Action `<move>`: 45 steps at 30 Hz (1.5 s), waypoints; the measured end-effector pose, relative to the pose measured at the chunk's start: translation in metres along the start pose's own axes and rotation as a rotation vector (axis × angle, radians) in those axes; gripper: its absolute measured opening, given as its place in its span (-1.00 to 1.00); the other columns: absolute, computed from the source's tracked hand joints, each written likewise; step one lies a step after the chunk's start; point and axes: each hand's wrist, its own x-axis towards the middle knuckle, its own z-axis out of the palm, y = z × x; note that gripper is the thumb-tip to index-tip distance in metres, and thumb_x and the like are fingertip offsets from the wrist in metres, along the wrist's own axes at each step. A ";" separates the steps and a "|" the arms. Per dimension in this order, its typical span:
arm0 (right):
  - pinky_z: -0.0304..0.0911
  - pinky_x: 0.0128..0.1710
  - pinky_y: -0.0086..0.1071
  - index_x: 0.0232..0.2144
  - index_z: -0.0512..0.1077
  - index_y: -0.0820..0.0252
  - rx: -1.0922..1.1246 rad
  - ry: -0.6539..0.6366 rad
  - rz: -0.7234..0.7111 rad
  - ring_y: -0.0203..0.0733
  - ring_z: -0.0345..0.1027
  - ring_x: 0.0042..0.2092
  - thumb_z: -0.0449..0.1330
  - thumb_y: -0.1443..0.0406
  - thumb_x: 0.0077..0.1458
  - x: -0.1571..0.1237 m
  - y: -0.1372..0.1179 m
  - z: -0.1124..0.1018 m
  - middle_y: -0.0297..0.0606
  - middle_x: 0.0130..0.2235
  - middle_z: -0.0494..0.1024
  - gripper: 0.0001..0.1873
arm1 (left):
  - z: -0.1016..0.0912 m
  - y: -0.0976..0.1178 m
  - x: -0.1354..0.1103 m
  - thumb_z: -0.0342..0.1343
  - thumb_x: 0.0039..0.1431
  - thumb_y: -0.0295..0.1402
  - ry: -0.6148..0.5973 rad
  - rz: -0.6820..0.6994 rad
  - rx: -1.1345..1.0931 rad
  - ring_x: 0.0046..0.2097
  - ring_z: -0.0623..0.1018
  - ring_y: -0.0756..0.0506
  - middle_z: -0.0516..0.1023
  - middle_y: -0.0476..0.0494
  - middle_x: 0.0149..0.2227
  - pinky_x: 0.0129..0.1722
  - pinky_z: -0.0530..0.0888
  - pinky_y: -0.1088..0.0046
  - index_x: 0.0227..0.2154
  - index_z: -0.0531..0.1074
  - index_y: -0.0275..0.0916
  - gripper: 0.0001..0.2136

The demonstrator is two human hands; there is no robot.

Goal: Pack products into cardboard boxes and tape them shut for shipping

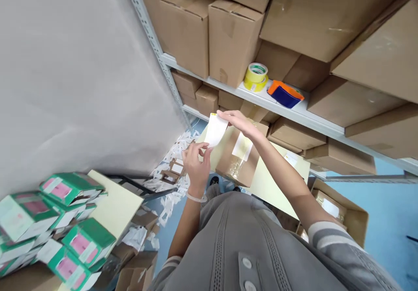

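Observation:
A white paper label (215,130) hangs in the air between my hands, slightly curved, with a small yellow mark at its top edge. My left hand (197,160) pinches its lower edge between thumb and fingers. At the upper corner, my right hand (237,120) is closed on it, fingers stretched along the edge and the thumb mostly hidden. Below and to the right, a taped cardboard box (227,160) lies on the pale yellow table (271,178), with a white label (242,146) on its top under clear tape.
Shelves of cardboard boxes (233,38) stand ahead; yellow tape rolls (256,78) and an orange-and-blue tape dispenser (285,94) sit on one shelf. Green-and-pink boxes (81,243) are stacked at left. Paper scraps (168,204) litter the floor. An open carton (355,217) stands at right.

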 end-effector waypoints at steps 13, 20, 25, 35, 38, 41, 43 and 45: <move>0.10 -0.43 -0.43 -0.49 0.41 0.15 -0.013 0.318 0.059 -0.32 0.21 -0.46 0.33 0.06 -0.21 -0.044 0.087 -0.075 -0.42 -0.52 0.41 -0.67 | 0.077 0.022 -0.031 -0.01 0.41 -0.33 -0.405 0.461 -0.022 -0.19 0.55 -0.04 0.60 -0.08 -0.26 -0.18 0.22 0.28 -0.25 0.49 -0.15 -0.82; 0.17 -0.37 -0.40 -0.51 0.44 0.17 -0.062 0.285 0.061 -0.30 0.24 -0.42 0.33 0.02 -0.21 -0.046 0.128 -0.081 -0.38 -0.46 0.44 -0.65 | 0.107 0.015 -0.050 -0.02 0.40 -0.37 -0.519 0.609 0.066 -0.36 0.44 -0.06 0.50 -0.07 -0.40 -0.27 0.16 0.28 -0.32 0.47 -0.20 -0.80; 0.22 -0.27 -0.34 -0.52 0.47 0.15 -0.201 0.334 0.009 -0.23 0.27 -0.33 0.32 0.07 -0.15 -0.038 0.159 -0.076 -0.33 -0.40 0.44 -0.72 | 0.125 0.005 -0.060 -0.03 0.40 -0.40 -0.539 0.640 0.099 -0.38 0.43 -0.05 0.50 -0.05 -0.41 -0.27 0.15 0.30 -0.35 0.45 -0.23 -0.79; 0.26 -0.15 -0.21 -0.48 0.51 0.08 -0.413 0.399 0.027 -0.12 0.29 -0.23 0.32 0.26 -0.05 -0.025 0.187 -0.061 -0.32 -0.37 0.39 -0.95 | 0.141 -0.008 -0.064 -0.06 0.42 -0.40 -0.646 0.601 0.198 -0.33 0.48 -0.06 0.52 -0.04 -0.39 -0.24 0.18 0.28 -0.35 0.46 -0.20 -0.76; 0.25 -0.15 -0.22 -0.47 0.51 0.08 -0.459 0.395 0.032 -0.11 0.29 -0.21 0.32 0.28 -0.03 -0.023 0.189 -0.062 -0.32 -0.36 0.40 -0.96 | 0.144 -0.011 -0.065 -0.05 0.42 -0.38 -0.649 0.597 0.206 -0.33 0.48 -0.07 0.52 -0.04 -0.39 -0.24 0.18 0.27 -0.35 0.46 -0.20 -0.77; 0.23 -0.12 -0.20 -0.47 0.51 0.08 -0.502 0.386 0.035 -0.10 0.29 -0.19 0.33 0.28 -0.03 -0.023 0.191 -0.062 -0.31 -0.35 0.41 -0.95 | 0.147 -0.014 -0.066 -0.05 0.42 -0.35 -0.660 0.593 0.201 -0.33 0.48 -0.07 0.53 -0.04 -0.39 -0.24 0.18 0.27 -0.35 0.46 -0.20 -0.76; 0.23 -0.10 -0.18 -0.47 0.51 0.08 -0.526 0.384 0.040 -0.09 0.29 -0.18 0.34 0.27 -0.02 -0.023 0.192 -0.062 -0.31 -0.35 0.42 -0.94 | 0.148 -0.014 -0.067 -0.05 0.42 -0.35 -0.671 0.590 0.198 -0.33 0.48 -0.07 0.53 -0.05 -0.39 -0.24 0.18 0.27 -0.35 0.47 -0.20 -0.76; 0.22 -0.09 -0.17 -0.46 0.50 0.07 -0.542 0.383 0.041 -0.07 0.29 -0.16 0.33 0.26 -0.01 -0.023 0.192 -0.062 -0.30 -0.33 0.44 -0.94 | 0.149 -0.014 -0.067 -0.05 0.42 -0.35 -0.684 0.583 0.195 -0.33 0.48 -0.07 0.52 -0.05 -0.39 -0.23 0.19 0.27 -0.33 0.48 -0.20 -0.76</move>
